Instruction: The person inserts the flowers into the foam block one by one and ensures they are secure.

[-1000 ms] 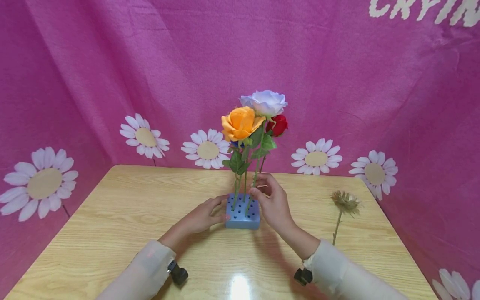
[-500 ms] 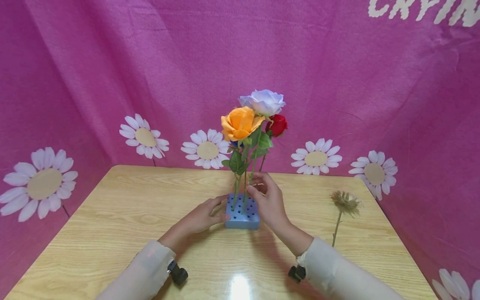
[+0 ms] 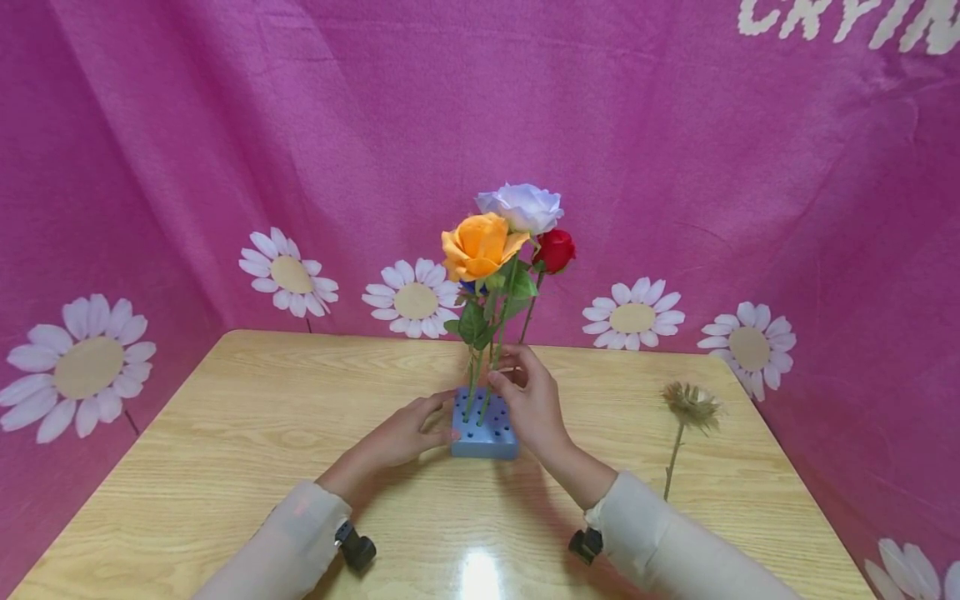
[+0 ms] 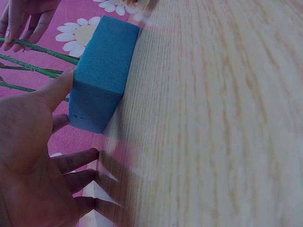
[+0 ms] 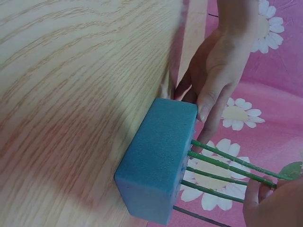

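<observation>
A blue foam block (image 3: 484, 448) with rows of holes stands on the table, several artificial flower stems upright in it. My right hand (image 3: 536, 408) pinches the green stem of a pale lavender rose (image 3: 521, 208) between thumb and fingers, low above the block. That stem's lower end meets the block's top; how deep it sits I cannot tell. At the block's left side my left hand (image 3: 397, 433) rests with its thumb and a finger touching the foam (image 4: 102, 61), the other fingers spread on the table. An orange rose (image 3: 482, 247), a red rose (image 3: 555, 250) and a mostly hidden blue flower (image 3: 472, 287) surround the lavender one.
A dried brownish flower (image 3: 690, 406) lies on the right of the wooden table (image 3: 262, 400), its lower stem hidden behind the right sleeve. Behind hangs a magenta cloth (image 3: 337, 125) printed with white daisies.
My right hand has shifted a little left with the lavender rose, its stem's foot moving left and slightly back across the block and its bloom leftward. My left hand stays put.
</observation>
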### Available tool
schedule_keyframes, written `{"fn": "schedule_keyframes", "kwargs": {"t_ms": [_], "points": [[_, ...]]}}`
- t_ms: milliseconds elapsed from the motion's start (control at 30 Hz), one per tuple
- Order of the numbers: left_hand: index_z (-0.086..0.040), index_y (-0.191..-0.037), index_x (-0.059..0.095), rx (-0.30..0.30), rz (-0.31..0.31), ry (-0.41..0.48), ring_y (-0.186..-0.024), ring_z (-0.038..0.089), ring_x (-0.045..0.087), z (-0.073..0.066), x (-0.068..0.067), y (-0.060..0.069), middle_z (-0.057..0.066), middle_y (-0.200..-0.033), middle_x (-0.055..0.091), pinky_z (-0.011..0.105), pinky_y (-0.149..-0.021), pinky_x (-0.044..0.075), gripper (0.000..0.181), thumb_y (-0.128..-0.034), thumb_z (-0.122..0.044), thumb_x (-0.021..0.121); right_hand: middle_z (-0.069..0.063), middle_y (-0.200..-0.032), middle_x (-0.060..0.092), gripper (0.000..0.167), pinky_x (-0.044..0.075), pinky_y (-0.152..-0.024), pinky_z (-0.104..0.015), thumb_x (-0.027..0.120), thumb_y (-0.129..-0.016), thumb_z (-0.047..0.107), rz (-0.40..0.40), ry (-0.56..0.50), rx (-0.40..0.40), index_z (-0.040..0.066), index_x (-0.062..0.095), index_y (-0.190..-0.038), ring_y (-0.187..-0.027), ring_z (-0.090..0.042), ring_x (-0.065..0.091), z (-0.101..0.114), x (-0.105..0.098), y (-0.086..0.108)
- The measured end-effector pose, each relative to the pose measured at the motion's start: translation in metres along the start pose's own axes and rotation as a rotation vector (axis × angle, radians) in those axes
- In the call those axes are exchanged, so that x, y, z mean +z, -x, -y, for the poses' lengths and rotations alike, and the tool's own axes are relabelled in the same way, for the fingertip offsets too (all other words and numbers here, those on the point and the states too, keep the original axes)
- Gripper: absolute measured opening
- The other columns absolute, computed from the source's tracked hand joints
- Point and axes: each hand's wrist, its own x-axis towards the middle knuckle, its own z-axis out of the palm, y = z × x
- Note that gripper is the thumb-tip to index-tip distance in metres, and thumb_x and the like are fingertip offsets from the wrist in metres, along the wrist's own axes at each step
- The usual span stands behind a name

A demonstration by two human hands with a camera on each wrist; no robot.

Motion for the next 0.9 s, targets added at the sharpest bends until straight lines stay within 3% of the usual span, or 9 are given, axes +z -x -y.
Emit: {"fn": "schedule_keyframes", "kwargs": {"t_ms": [300, 700, 900], "points": [[-0.02, -0.162, 0.036, -0.004, 0.005, 0.005, -0.143, 0.041, 0.044, 0.001, 0.001, 0.0, 0.02, -0.153, 0.048, 0.062, -0.114, 0.037, 0.076, -0.0985, -0.045, 0.069, -0.023, -0.105, 0.067, 0.032, 0.059, -0.078, -0.026, 0.066, -0.094, -0.009, 0.003, 0.03, 0.011, 0.002, 0.063, -0.124, -0.091, -0.031, 0.071, -0.004, 0.001, 0.002], [-0.02, -0.161, 0.037, -0.001, -0.003, 0.009, -0.143, 0.04, 0.044, 0.002, 0.001, -0.001, 0.019, -0.155, 0.047, 0.061, -0.115, 0.036, 0.075, -0.0981, -0.044, 0.07, -0.019, -0.104, 0.067, 0.032, 0.061, -0.079, -0.029, 0.066, -0.095, -0.009, 0.017, 0.031, 0.031, -0.004, 0.06, -0.126, -0.092, -0.027, 0.071, -0.015, 0.002, 0.004], [-0.02, -0.161, 0.037, 0.006, -0.004, 0.013, -0.143, 0.039, 0.044, 0.001, 0.001, 0.0, 0.018, -0.155, 0.048, 0.061, -0.114, 0.038, 0.075, -0.0983, -0.045, 0.069, -0.018, -0.104, 0.067, 0.032, 0.061, -0.078, -0.029, 0.067, -0.095, -0.008, 0.029, 0.042, 0.041, 0.002, 0.062, -0.125, -0.092, -0.026, 0.071, -0.018, 0.003, 0.006]]}}
